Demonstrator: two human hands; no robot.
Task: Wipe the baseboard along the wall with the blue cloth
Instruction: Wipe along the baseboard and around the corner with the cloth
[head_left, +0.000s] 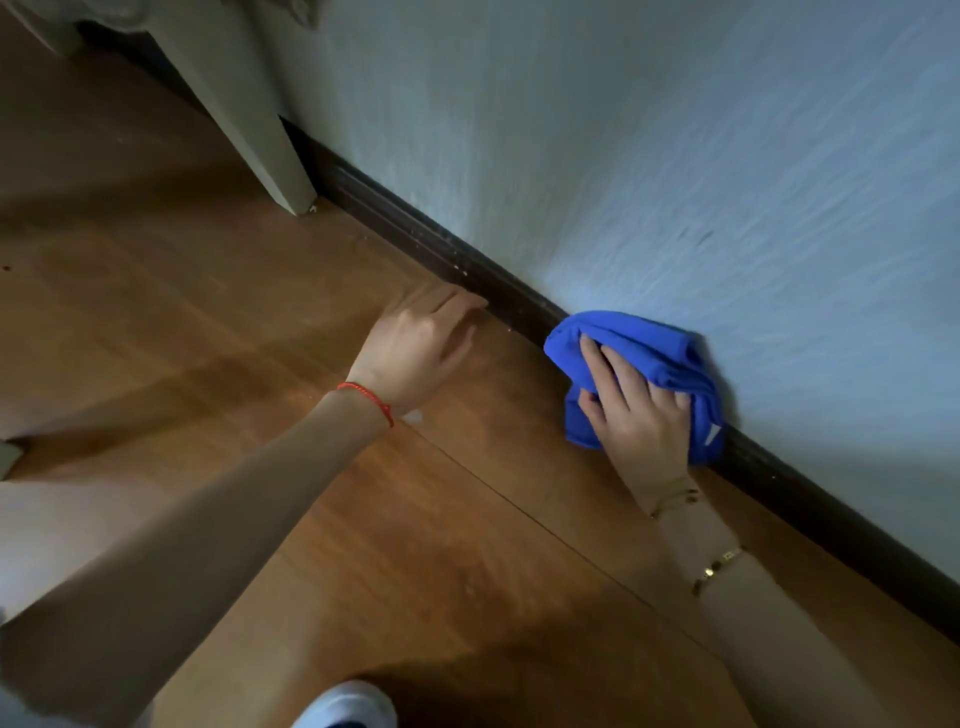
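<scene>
A dark brown baseboard (415, 236) runs diagonally from upper left to lower right along the foot of a pale blue wall. The bunched blue cloth (644, 348) lies against the baseboard at centre right. My right hand (631, 410) presses on the cloth, its fingers spread over the fabric and partly wrapped in it. My left hand (421, 345) rests flat on the wooden floor just left of the cloth, fingertips close to the baseboard, holding nothing. White dust specks dot the baseboard left of the cloth.
A pale furniture leg (260, 124) stands on the floor against the baseboard at upper left. Wooden floor planks (260, 312) fill the left and bottom. A white shoe tip (345, 706) shows at the bottom edge.
</scene>
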